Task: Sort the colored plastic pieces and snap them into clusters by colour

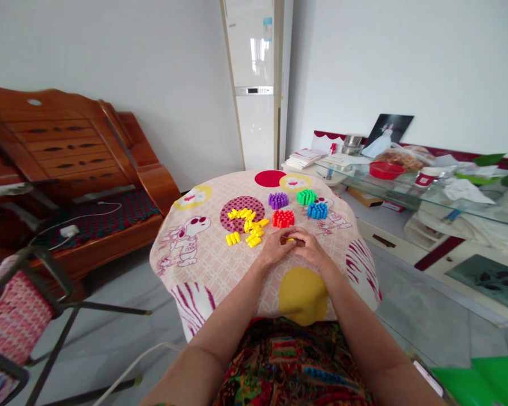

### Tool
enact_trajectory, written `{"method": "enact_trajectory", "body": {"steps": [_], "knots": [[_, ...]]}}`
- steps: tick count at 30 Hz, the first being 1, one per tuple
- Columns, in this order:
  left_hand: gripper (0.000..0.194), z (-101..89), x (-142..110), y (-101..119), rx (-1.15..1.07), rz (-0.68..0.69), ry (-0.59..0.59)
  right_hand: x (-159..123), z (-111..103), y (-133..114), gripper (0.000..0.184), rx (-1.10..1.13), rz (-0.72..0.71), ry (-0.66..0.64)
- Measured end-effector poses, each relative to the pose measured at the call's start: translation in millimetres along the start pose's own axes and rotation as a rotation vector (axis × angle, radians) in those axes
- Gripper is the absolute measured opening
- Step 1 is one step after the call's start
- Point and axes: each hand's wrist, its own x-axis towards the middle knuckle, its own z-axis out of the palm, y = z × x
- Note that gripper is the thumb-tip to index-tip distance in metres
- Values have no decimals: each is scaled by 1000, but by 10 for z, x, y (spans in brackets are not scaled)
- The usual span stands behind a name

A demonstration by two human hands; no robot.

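My left hand (276, 248) and my right hand (308, 246) meet above the near part of the round table, fingers curled and fingertips touching. A bit of a small yellow plastic piece (290, 241) shows between them; the fingers hide the rest. Just beyond my hands stands a tight cluster of red pieces (283, 219). Loose yellow pieces (254, 226) lie scattered to the left, some side by side in short rows. Farther back are upright groups of purple pieces (278, 200), green pieces (306, 197) and blue pieces (317, 211).
A patterned cloth (220, 265) covers the table. On the left are a wooden bench (68, 135) and a folding chair (17, 304). A cluttered glass-topped cabinet (461, 203) runs along the right, holding a red bowl (386, 170). A tall white air conditioner (256, 124) stands behind.
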Motion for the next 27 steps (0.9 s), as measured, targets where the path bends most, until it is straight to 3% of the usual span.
{"method": "enact_trajectory", "body": {"steps": [7,14,19,22,24,27], "knots": [[33,-41,-6,7,39,36,44,-31,31,39,22,-73,125,129],[27,-113,22,0,132,-33,235,-16,-14,102,16,-340,221,474],[31,-434,99,-59,368,-69,502,31,-33,172,12,-506,369,505],[37,-689,185,-199,516,-98,606,62,-30,220,14,-548,367,540],[41,-815,225,-296,644,-190,618,79,-19,224,15,-608,372,544],[45,-895,243,-388,710,-278,501,99,8,180,18,-717,435,486]]}}
